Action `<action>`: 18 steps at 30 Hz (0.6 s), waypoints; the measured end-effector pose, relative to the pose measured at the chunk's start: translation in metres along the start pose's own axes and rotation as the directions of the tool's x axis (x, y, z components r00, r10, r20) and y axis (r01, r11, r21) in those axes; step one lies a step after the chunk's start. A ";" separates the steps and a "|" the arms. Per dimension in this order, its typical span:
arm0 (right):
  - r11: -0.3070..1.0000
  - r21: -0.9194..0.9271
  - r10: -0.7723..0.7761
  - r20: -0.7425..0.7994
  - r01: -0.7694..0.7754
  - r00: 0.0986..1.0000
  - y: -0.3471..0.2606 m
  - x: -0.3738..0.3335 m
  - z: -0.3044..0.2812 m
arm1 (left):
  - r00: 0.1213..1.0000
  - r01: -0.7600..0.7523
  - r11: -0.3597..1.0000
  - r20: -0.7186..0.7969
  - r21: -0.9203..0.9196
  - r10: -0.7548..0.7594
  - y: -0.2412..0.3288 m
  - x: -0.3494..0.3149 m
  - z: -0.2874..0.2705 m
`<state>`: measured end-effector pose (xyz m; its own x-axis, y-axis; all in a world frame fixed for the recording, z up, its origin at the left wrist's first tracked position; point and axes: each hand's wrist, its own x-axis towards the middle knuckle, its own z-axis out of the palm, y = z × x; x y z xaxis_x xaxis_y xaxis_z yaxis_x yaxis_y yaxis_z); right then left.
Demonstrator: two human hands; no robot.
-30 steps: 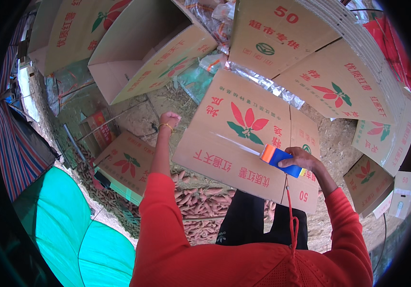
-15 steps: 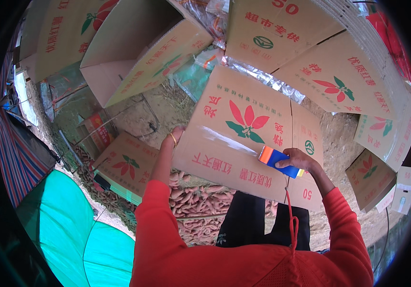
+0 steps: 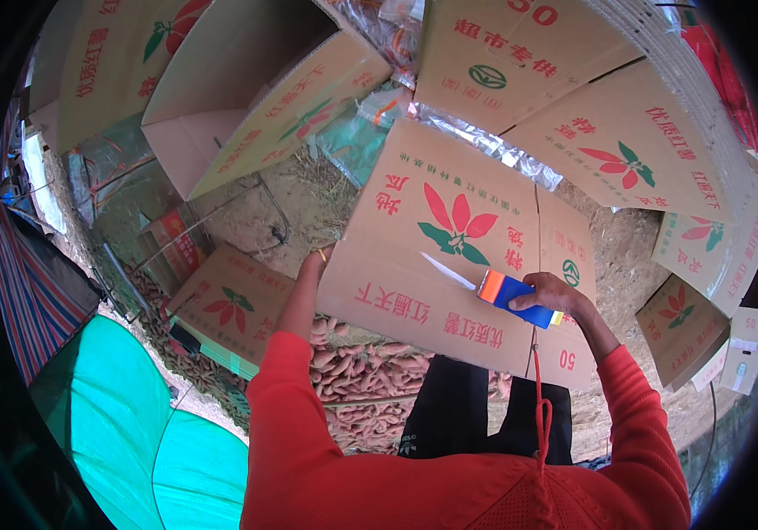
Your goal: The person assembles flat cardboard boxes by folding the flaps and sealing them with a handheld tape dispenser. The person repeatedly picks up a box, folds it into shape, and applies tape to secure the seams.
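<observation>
Since the earlier frames the left hand (image 3: 322, 257) has dropped from a raised fist to the left edge of the box (image 3: 449, 265), and the tape gun (image 3: 509, 295) has slid a little further along the box's face.

The box is a flat brown carton with a red flower print, held tilted in front of the person, above their dark trousers (image 3: 476, 415). The left hand is at its left edge, mostly hidden behind the card, so I cannot tell whether the fingers are curled or spread. The right hand (image 3: 552, 297) is on the box's lower right part, fingers wrapped tight around the orange and blue tape gun. A strip of clear tape (image 3: 448, 271) runs from the gun up and left across the face of the box.

Just below the box, a heap of sweet potatoes (image 3: 357, 375) lies on the ground. To the lower left of the box lies a smaller carton (image 3: 229, 305) with the same flower. Above and to the right of the box, more flattened cartons (image 3: 626, 150) overlap, with a silver foil strip (image 3: 485, 141) at the box's top edge. An open carton (image 3: 246, 88) stands up and to the left of the box. Well to the lower left of the box, a green tarp (image 3: 131, 424) is spread out.
</observation>
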<state>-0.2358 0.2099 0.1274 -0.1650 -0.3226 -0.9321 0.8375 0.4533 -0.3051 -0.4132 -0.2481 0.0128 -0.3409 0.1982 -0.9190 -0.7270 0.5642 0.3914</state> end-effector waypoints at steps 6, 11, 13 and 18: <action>0.999 -0.050 0.011 -0.032 -0.013 0.999 -0.005 0.003 -0.005 | 0.978 0.203 0.968 0.080 -0.144 -0.194 0.018 0.007 -0.024; 0.997 -0.079 -0.002 -0.008 0.002 1.000 -0.002 0.009 -0.007 | 0.934 0.338 0.906 0.028 0.256 -0.356 0.064 0.017 0.003; 0.998 -0.057 0.015 -0.007 -0.015 1.000 0.004 0.015 -0.009 | 0.934 0.352 0.583 -0.314 0.732 -0.169 0.088 0.008 0.060; 0.990 0.131 -0.059 0.047 0.052 0.997 0.027 0.016 -0.020 | 0.880 0.396 0.366 -0.462 0.842 0.111 0.096 -0.014 0.097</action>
<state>-0.2266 0.2339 0.1003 -0.1897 -0.3871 -0.9023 0.8886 0.3231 -0.3254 -0.4202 -0.1188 0.0587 -0.6558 -0.1337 -0.7430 0.1003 0.9600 -0.2613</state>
